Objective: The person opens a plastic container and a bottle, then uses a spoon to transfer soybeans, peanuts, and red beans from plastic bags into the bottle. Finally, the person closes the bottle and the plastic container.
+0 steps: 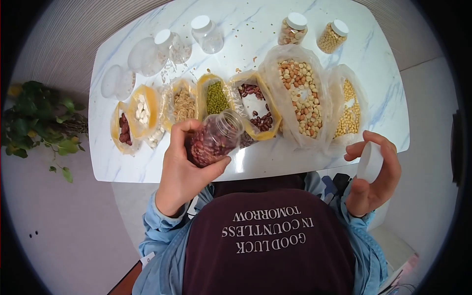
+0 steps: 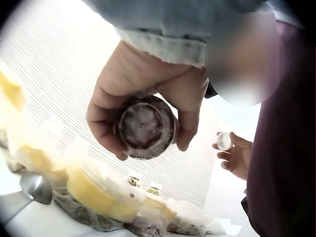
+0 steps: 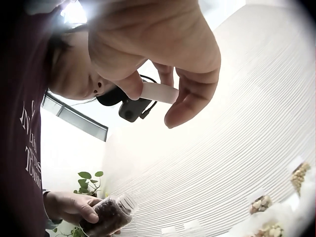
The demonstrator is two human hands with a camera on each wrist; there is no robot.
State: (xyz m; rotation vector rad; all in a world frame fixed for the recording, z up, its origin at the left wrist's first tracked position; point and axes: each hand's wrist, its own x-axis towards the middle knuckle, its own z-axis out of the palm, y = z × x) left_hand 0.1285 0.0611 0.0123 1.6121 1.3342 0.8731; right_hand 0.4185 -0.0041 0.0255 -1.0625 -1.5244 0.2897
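My left hand (image 1: pixel 172 179) grips a clear plastic jar (image 1: pixel 209 145) of dark red beans around its body. The jar is uncapped and tilted, its mouth toward the upper right in the head view. From the left wrist view the round jar base (image 2: pixel 142 126) shows between thumb and fingers. My right hand (image 1: pixel 382 184), off to the right near the table's front edge, pinches a white screw lid (image 1: pixel 370 161) by its rim between thumb and fingers. Just beyond the jar lies an opened bag of dark red beans (image 1: pixel 263 120), next to a bag of green beans (image 1: pixel 216 98).
On the marble-patterned table (image 1: pixel 383 93), a large bag of nuts (image 1: pixel 307 101) and a bag of yellow beans (image 1: pixel 349 110) lie right. Filled jars of nuts (image 1: pixel 293 33) and yellow beans (image 1: pixel 332 39) stand behind. Back left are clear jars (image 1: pixel 209 39). A spoon (image 2: pixel 37 187) shows in the left wrist view.
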